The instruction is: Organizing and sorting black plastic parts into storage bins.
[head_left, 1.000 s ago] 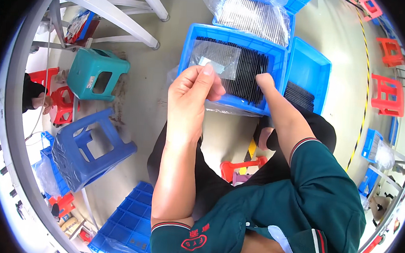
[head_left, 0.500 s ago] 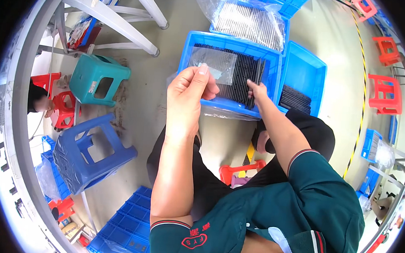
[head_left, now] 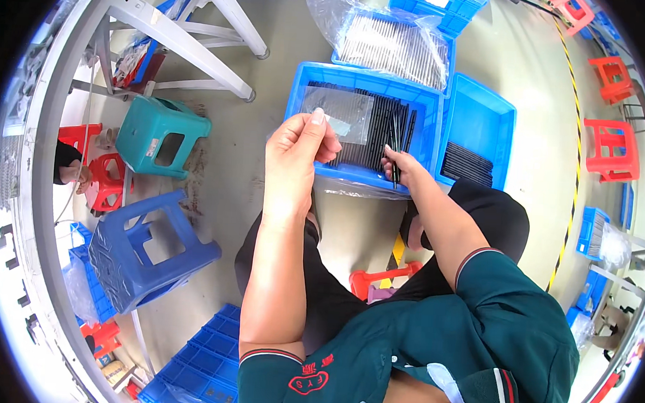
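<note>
In front of me a blue crate (head_left: pixel 433 145) holds a row of thin black rods (head_left: pixel 379 131). My right hand (head_left: pixel 406 167) is closed on a few slim black rods (head_left: pixel 395 143) at the crate's near right part; they stand slightly tilted over the row. My left hand (head_left: pixel 300 145) is raised over the near left corner of the crate, thumb and fingers pinched on a clear plastic bag (head_left: pixel 353 110). The bag spreads over the rods, with a pale patch in it. Its gripped edge is hidden by my fingers.
Behind stands a blue crate of pale rods (head_left: pixel 392 48) under clear film (head_left: pixel 332 19). Right of mine, another blue crate (head_left: pixel 484 111) has black rods at its near end. Teal (head_left: pixel 140 130) and blue (head_left: pixel 133 272) stools stand left, near white table legs (head_left: pixel 178 33).
My right hand has lifted a few black rods from the row's right end and drawn them slightly left and nearer. My left hand stays almost still with the bag.
</note>
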